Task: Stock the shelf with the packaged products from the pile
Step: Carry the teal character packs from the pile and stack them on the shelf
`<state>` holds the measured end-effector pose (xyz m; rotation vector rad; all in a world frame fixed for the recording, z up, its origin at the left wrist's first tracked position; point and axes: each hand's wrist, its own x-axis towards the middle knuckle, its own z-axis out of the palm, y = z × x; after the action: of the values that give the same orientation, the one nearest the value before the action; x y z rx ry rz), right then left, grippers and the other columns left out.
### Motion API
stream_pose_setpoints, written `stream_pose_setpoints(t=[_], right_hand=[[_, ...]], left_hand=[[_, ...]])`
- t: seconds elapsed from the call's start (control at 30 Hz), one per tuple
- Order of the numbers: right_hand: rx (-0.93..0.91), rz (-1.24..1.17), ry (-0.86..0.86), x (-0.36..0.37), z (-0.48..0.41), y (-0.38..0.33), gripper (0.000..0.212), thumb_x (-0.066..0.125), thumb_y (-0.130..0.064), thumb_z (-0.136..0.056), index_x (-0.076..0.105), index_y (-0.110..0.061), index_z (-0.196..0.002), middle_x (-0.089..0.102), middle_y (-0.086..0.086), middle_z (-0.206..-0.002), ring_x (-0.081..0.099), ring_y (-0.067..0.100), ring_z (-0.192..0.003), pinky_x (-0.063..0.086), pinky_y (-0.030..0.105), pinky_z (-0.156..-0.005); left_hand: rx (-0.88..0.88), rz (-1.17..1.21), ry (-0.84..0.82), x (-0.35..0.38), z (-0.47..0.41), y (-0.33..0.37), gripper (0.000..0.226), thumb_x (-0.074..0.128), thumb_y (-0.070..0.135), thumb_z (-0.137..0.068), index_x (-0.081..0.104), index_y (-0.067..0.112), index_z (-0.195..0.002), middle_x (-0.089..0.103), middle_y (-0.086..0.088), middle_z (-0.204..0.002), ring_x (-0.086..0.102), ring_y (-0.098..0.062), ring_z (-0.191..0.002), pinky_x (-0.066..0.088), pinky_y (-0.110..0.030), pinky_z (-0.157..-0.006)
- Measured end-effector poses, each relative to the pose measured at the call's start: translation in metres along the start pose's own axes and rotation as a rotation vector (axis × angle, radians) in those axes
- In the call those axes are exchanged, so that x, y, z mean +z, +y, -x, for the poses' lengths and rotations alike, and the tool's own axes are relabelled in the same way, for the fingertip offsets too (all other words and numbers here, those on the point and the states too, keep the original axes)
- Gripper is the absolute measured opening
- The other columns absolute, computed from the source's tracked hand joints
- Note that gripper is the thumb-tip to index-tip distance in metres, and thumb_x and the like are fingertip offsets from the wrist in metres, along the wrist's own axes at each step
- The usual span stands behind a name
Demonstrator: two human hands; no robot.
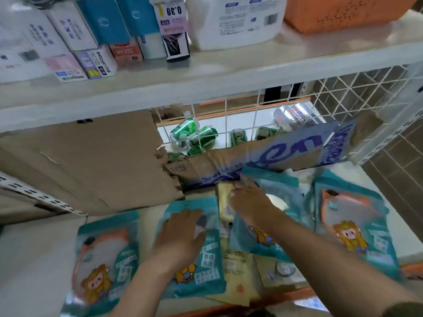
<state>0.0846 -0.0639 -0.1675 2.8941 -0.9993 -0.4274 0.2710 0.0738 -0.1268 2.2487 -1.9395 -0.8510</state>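
Several teal packets with a cartoon figure lie flat on the white lower shelf [29, 255]. One teal packet [103, 264] lies at the left, another [357, 227] at the right. My left hand [180, 239] rests flat, fingers straight, on a middle teal packet [206, 259]. My right hand [247, 200] reaches further back and grips the top of a tilted teal packet [274, 195]. Yellowish packets [238, 268] lie underneath between them.
Torn brown cardboard [91, 161] lines the back of the shelf, with a blue-printed box flap [297, 147] at the right. Green cans [194, 136] lie behind a white wire grid [343, 88]. The upper shelf [160, 83] holds boxes, a white jug and an orange basket [343, 12].
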Motion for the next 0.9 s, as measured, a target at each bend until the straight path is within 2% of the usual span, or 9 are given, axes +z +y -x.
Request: stream_pose_setpoints(t=[0.07,0.13,0.23,0.4,0.47,0.57,0.63,0.77,0.9], right_hand=[[-0.014,0.011,-0.041,0.022,-0.002,-0.001,0.021,0.060,-0.012,-0.092,0.075,-0.017,-0.107,0.065,0.005,-0.125,0.042,0.031,-0.134,0.017,0.052,-0.120],[-0.011,-0.001,0.016,0.028,0.005,0.002,0.028,0.059,-0.012,-0.094,0.071,-0.017,-0.118,0.055,0.010,-0.141,0.033,0.034,-0.143,0.017,0.051,-0.120],[0.035,-0.179,0.078,0.032,0.015,0.004,0.040,0.057,-0.002,-0.088,0.059,-0.016,-0.126,0.062,0.006,-0.126,0.045,0.028,-0.135,0.012,0.044,-0.122],[0.160,-0.389,0.251,0.035,0.015,-0.003,0.031,0.037,-0.029,-0.096,0.058,-0.016,-0.115,0.070,0.004,-0.110,0.064,0.027,-0.107,0.035,0.039,-0.111],[0.150,-0.360,0.285,0.032,0.016,-0.011,0.017,0.058,-0.022,-0.093,0.061,-0.016,-0.108,0.072,0.004,-0.102,0.067,0.027,-0.099,0.045,0.038,-0.100],[0.200,-0.370,0.279,0.016,0.023,-0.031,0.030,0.075,-0.014,-0.081,0.055,-0.019,-0.103,0.069,0.000,-0.075,0.067,0.022,-0.070,0.049,0.031,-0.069],[0.321,-0.457,0.265,0.009,0.028,-0.047,0.021,0.060,-0.022,-0.095,0.051,-0.021,-0.115,0.066,0.001,-0.077,0.064,0.023,-0.070,0.045,0.032,-0.060],[0.528,-0.712,0.083,0.008,0.027,-0.084,0.028,0.050,-0.042,-0.099,0.050,-0.019,-0.114,0.064,0.005,-0.100,0.064,0.026,-0.093,0.048,0.036,-0.072],[0.728,-0.872,-0.067,0.006,0.019,-0.123,0.065,0.058,-0.066,-0.087,0.047,-0.015,-0.125,0.059,0.007,-0.119,0.063,0.027,-0.100,0.053,0.041,-0.081]], left_hand=[[-0.036,0.025,-0.033,0.007,0.000,0.001,0.054,0.045,0.043,-0.105,0.030,0.034,-0.155,0.033,0.010,-0.157,0.031,-0.016,-0.142,0.028,-0.030,-0.112],[-0.069,0.027,-0.047,0.011,0.001,0.003,0.056,0.045,0.042,-0.105,0.026,0.034,-0.157,0.032,0.009,-0.158,0.028,-0.016,-0.144,0.026,-0.031,-0.114],[-0.086,0.024,-0.033,0.011,0.002,0.004,0.055,0.045,0.042,-0.105,0.027,0.035,-0.156,0.034,0.010,-0.156,0.031,-0.015,-0.142,0.027,-0.030,-0.111],[-0.110,0.010,-0.005,0.006,0.007,0.000,0.057,0.046,0.044,-0.103,0.028,0.035,-0.156,0.034,0.011,-0.157,0.031,-0.016,-0.142,0.028,-0.033,-0.114],[-0.114,0.001,0.023,0.004,0.011,-0.010,0.058,0.048,0.044,-0.102,0.029,0.034,-0.156,0.035,0.010,-0.156,0.032,-0.017,-0.142,0.029,-0.035,-0.115],[-0.129,0.009,0.041,-0.002,0.022,-0.031,0.058,0.051,0.044,-0.101,0.031,0.036,-0.154,0.038,0.010,-0.154,0.034,-0.015,-0.140,0.033,-0.036,-0.114],[-0.135,0.012,0.047,-0.008,0.032,-0.049,0.057,0.051,0.046,-0.100,0.031,0.038,-0.153,0.039,0.010,-0.154,0.036,-0.015,-0.140,0.035,-0.036,-0.113],[-0.213,0.111,0.059,-0.016,0.056,-0.107,0.058,0.052,0.045,-0.101,0.030,0.039,-0.154,0.032,0.008,-0.161,0.030,-0.017,-0.148,0.030,-0.038,-0.120],[-0.253,0.125,0.111,-0.017,0.082,-0.171,0.053,0.057,0.039,-0.097,0.042,0.035,-0.147,0.043,0.010,-0.153,0.039,-0.017,-0.142,0.034,-0.034,-0.113]])
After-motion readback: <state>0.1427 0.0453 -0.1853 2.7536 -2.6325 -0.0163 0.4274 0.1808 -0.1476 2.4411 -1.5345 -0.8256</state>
